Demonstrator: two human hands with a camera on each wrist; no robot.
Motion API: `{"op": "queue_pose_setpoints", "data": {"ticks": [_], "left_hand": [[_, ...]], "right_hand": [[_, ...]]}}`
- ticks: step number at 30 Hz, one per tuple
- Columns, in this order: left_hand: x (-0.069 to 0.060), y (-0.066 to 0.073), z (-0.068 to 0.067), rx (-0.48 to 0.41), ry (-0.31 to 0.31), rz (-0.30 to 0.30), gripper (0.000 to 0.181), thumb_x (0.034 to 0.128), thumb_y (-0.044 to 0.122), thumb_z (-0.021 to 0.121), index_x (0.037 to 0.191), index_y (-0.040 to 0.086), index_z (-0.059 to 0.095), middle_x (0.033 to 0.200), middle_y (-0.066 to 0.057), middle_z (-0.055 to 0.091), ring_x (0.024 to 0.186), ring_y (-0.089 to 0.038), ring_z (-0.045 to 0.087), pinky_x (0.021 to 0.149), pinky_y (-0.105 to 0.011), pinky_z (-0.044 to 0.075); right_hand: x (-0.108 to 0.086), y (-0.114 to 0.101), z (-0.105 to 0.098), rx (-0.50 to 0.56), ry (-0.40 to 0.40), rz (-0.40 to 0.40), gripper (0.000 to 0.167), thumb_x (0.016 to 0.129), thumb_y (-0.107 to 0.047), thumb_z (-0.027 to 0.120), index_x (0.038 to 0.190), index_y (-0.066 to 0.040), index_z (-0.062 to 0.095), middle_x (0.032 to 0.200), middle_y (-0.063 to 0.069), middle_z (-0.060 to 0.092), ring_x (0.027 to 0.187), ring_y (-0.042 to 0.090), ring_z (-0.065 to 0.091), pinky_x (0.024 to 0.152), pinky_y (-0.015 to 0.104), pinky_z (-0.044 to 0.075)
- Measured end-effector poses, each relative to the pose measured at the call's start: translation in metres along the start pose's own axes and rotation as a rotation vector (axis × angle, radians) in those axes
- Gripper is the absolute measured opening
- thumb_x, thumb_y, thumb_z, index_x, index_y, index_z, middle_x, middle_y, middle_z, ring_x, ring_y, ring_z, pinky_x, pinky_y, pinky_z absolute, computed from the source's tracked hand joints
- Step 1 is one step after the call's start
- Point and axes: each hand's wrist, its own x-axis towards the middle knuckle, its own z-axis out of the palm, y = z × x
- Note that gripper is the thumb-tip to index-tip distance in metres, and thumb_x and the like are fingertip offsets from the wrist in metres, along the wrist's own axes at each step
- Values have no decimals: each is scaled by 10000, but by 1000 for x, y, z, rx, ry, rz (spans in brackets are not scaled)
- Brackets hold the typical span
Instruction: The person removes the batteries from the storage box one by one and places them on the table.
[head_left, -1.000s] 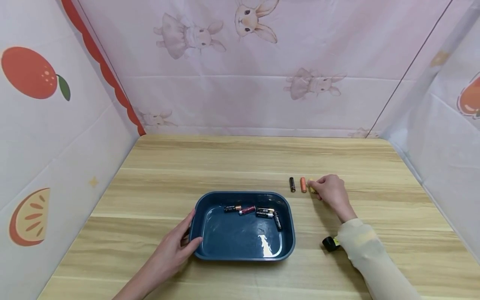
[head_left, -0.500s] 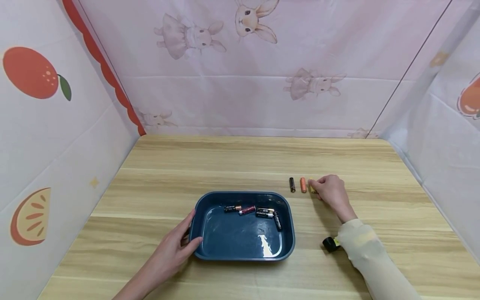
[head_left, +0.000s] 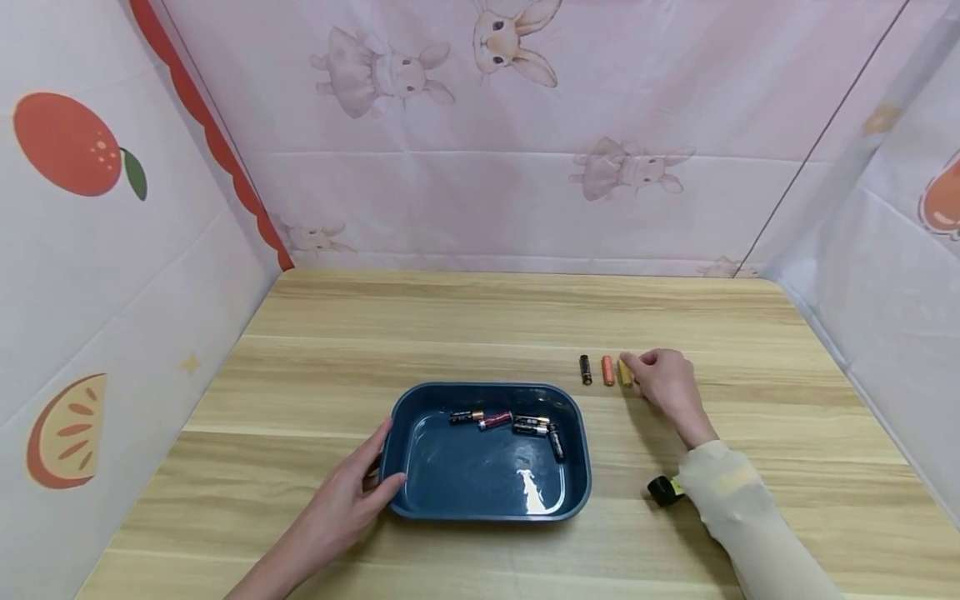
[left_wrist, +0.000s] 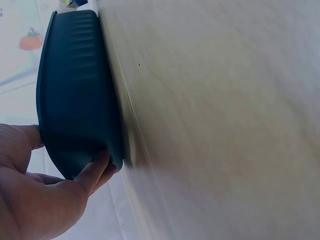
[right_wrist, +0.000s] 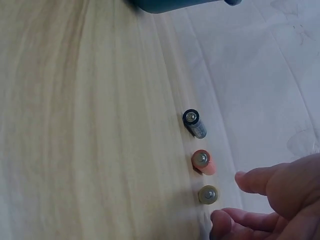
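A row of three upright-pointing batteries lies on the table right of centre: a black battery (head_left: 586, 369), an orange battery (head_left: 607, 370) and a yellow battery (head_left: 626, 372). My right hand (head_left: 666, 382) is beside the yellow one; in the right wrist view its thumb (right_wrist: 255, 181) and fingers stand apart, with a gap to that battery. My left hand (head_left: 347, 492) grips the left end of a dark blue plastic tray (head_left: 480, 508), thumb over the rim. Inside the tray lie several batteries, among them a red one (head_left: 496, 420) and a black one with a copper end (head_left: 467, 417).
A black object (head_left: 663, 491) with a yellow-green part sits by the right sleeve, partly covered by it. The wood-grain table (head_left: 360, 308) meets a pink rabbit-print cloth (head_left: 480, 200) at the back. Printed white cloths hang left and right.
The right hand's fingers have parted slightly from the yellow battery, and more of it shows now. Left hand and tray stay put.
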Motion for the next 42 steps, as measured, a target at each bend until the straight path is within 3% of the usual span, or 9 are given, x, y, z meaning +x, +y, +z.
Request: {"op": "queue_pose_setpoints", "data": {"ticks": [7, 11, 17, 24, 28, 34, 42], "left_hand": [[-1, 1, 0, -14, -1, 8, 753, 1031, 130, 655, 1652, 103, 231, 1633, -221, 332, 1398, -375, 484, 1049, -402, 510], [-1, 2, 0, -16, 1, 12, 754, 1028, 120, 656, 1651, 101, 232, 1628, -225, 338, 1385, -372, 499, 1042, -389, 516], [0, 2, 0, -19, 0, 17, 755, 1028, 120, 657, 1651, 98, 230, 1630, -226, 336, 1381, -371, 504, 1028, -382, 526], [0, 1, 0, -14, 1, 21, 756, 1026, 126, 661, 1649, 96, 235, 1627, -227, 340, 1377, -375, 509, 1031, -386, 522], [0, 1, -1, -12, 4, 22, 755, 1027, 127, 660, 1650, 97, 234, 1624, -231, 344, 1366, -369, 520, 1027, -383, 527], [0, 2, -1, -6, 5, 19, 754, 1029, 136, 661, 1650, 103, 236, 1621, -231, 350, 1359, -368, 529, 1021, -380, 528], [0, 1, -1, -5, 4, 18, 755, 1025, 132, 666, 1648, 92, 240, 1617, -235, 355, 1357, -371, 530, 1016, -378, 532]], "right_hand": [[-12, -17, -8, 71, 104, -70, 446, 1043, -354, 609, 1195, 56, 694, 1043, 207, 704, 802, 258, 643, 598, 248, 493], [-23, -35, -14, 182, 78, -136, 419, 1056, -321, 605, 1244, 47, 677, 1064, 224, 677, 868, 334, 684, 578, 229, 508], [-44, -70, -18, 273, 33, -238, 374, 1052, -271, 630, 1255, 38, 680, 1064, 177, 699, 808, 146, 665, 600, 218, 540], [-67, -98, -11, 352, -36, -340, 286, 1042, -193, 652, 1217, 28, 696, 1014, 165, 703, 801, 162, 658, 613, 223, 568], [-76, -105, 1, 317, -97, -375, 229, 1037, -156, 652, 1188, 6, 712, 965, 121, 720, 801, 209, 659, 640, 231, 574], [-87, -104, 27, 302, -229, -388, 209, 1028, -98, 649, 1179, 33, 706, 1010, 166, 721, 843, 290, 690, 699, 351, 632], [-98, -109, 56, -3, -259, -394, 138, 972, -68, 719, 1079, 11, 754, 886, 45, 702, 690, 123, 585, 584, 248, 558]]}}
